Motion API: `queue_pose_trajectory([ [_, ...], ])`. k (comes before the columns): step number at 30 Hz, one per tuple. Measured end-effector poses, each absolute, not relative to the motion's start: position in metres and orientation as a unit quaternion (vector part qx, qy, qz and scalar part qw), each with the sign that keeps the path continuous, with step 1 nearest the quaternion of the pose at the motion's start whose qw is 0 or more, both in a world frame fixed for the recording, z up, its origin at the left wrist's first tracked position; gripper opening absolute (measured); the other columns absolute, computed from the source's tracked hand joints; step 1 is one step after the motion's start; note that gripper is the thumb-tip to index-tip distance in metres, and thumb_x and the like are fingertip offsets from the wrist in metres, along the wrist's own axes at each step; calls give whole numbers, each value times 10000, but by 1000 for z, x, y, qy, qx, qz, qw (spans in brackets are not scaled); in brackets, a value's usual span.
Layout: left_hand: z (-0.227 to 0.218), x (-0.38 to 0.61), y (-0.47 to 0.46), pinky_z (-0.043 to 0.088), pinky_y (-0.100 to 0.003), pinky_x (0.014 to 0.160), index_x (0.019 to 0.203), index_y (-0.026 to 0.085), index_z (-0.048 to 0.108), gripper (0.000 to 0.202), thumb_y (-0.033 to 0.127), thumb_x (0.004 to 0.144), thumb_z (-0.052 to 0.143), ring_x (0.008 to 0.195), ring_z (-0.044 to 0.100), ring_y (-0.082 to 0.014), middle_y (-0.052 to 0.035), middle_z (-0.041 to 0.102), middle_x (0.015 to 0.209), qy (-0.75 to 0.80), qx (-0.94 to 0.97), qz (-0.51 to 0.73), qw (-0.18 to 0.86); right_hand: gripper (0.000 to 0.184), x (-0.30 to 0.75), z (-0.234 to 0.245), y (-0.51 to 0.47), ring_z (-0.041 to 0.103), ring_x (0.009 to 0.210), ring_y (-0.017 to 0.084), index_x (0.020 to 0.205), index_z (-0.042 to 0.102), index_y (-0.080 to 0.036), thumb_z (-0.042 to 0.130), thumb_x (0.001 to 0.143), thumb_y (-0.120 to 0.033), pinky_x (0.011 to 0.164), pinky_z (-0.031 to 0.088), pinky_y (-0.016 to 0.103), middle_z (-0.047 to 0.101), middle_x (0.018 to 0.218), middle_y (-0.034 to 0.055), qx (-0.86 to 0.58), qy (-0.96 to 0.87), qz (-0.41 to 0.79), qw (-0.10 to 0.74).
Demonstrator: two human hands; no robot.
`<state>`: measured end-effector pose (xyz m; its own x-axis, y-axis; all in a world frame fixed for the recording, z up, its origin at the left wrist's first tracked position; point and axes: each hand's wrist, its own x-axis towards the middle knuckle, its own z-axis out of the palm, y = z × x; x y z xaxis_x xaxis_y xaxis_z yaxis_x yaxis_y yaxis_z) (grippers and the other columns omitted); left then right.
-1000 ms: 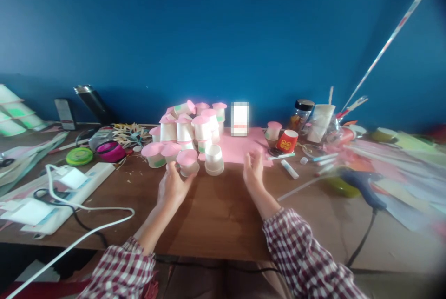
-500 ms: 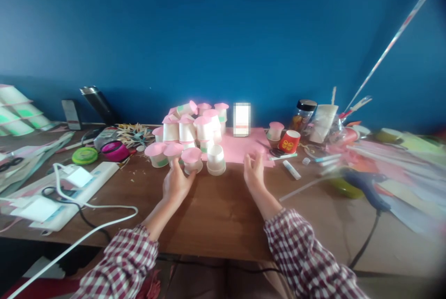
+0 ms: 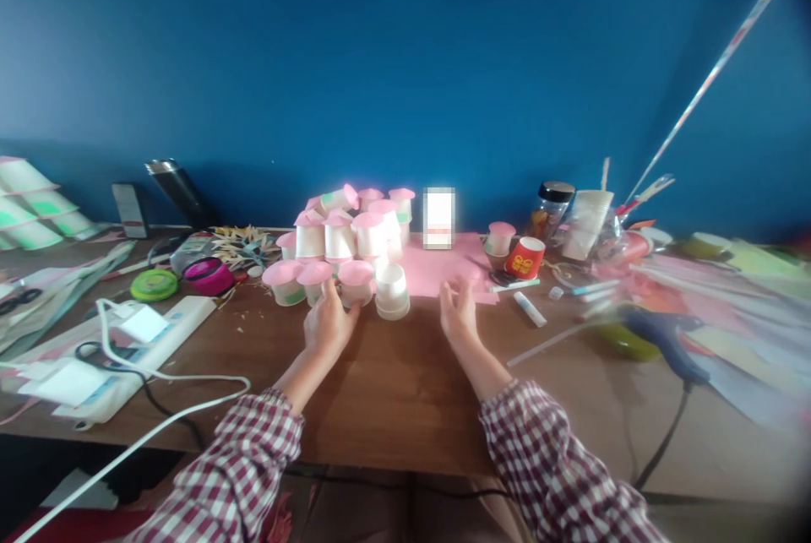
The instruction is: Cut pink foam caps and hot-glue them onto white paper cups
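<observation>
A heap of small white paper cups with pink lids (image 3: 345, 226) stands at the back middle of the brown table (image 3: 393, 382). My left hand (image 3: 328, 325) is closed round one pink-lidded cup (image 3: 356, 281) in the heap's front row, beside a short stack of bare white cups (image 3: 391, 291). My right hand (image 3: 457, 312) hovers just right of that stack with its fingers apart and curled, holding nothing, over the near edge of a pink paper sheet (image 3: 437, 268).
A white power strip with cords (image 3: 114, 349) lies at the left, near green and magenta tape rolls (image 3: 181, 279). A red cup (image 3: 525, 257), a jar (image 3: 550, 209), pens and a blue glue gun (image 3: 665, 340) crowd the right side.
My left hand has pushed the pink-lidded cup forward and right into the heap's front row. My right hand has shifted slightly back and its fingers have curled.
</observation>
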<state>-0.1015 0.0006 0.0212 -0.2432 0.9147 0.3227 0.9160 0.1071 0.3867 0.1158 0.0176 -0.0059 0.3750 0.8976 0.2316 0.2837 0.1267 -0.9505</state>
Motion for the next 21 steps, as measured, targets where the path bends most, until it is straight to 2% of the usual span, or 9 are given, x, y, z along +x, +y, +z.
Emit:
queue_pose_trajectory([
  [6, 21, -103, 5, 483, -377, 687, 1220, 182, 405, 475, 385, 814, 543, 947, 644, -334, -140, 678, 1055, -753, -613, -237, 7, 516, 115, -5, 17, 598, 859, 218, 1189, 474, -111, 412, 830, -476, 836, 449, 398, 594, 1067, 149, -604, -512, 274, 547],
  [14, 16, -107, 9, 485, -367, 704, 1204, 158, 435, 482, 395, 801, 557, 928, 652, -335, -137, 688, 1015, -755, -608, -246, 11, 461, 116, -9, 20, 596, 848, 215, 1135, 528, -154, 447, 821, -481, 819, 457, 389, 620, 1022, 116, -597, -508, 257, 565],
  [18, 15, -115, 7, 481, -352, 707, 1182, 166, 455, 460, 390, 796, 567, 922, 654, -312, -118, 683, 1048, -743, -615, -264, 7, 493, 116, -8, 19, 604, 819, 217, 1154, 519, -135, 434, 826, -493, 797, 463, 391, 615, 1031, 132, -595, -512, 265, 561],
  [21, 18, -119, -1, 465, -327, 674, 1115, 187, 519, 348, 371, 820, 541, 866, 662, -282, -87, 700, 999, -740, -620, -261, 21, 522, 116, -6, 18, 608, 824, 217, 1171, 512, -125, 427, 824, -506, 787, 469, 383, 609, 1050, 138, -600, -509, 277, 552],
])
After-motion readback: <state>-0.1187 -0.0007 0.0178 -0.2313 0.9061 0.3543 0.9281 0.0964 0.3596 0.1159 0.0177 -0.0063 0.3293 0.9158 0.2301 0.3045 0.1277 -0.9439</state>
